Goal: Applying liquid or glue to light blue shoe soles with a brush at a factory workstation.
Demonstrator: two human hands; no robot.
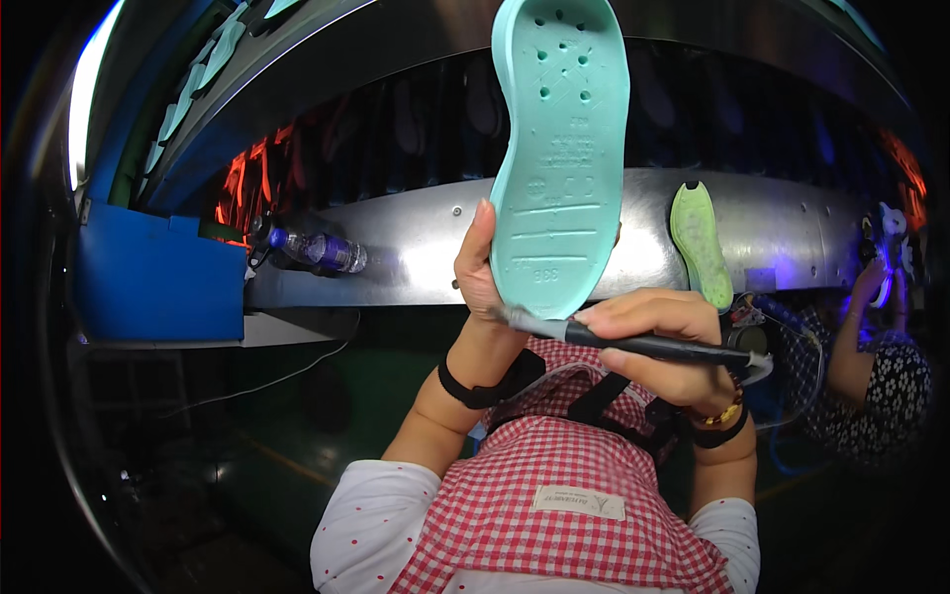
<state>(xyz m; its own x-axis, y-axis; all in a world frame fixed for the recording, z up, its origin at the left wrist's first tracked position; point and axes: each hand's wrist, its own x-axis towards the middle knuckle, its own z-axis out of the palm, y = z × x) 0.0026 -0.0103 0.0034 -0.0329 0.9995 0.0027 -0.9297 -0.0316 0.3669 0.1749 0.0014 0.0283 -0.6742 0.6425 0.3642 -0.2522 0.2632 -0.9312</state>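
Note:
A turquoise shoe sole (569, 223) stands upright in front of me, toe end up, its face with small holes, raised lines and moulded marks turned toward me. My left hand (480, 272) is closed round its lower left side near the heel, with some fingers hidden behind it. In my right hand (663, 332) is a black-handled brush (633, 344), gripped between fingers and thumb. The brush's greyish tip lies at the heel's lower edge, close to my left palm; a pale curved piece shows at its other end.
A metal ledge (406, 257) runs across in front of me. On it lie a light green sole (699, 243) and a plastic bottle (322, 250). Behind, a dark conveyor (416, 129) carries soles. A blue box (158, 272) stands left; another person's arm (851, 346) is at right.

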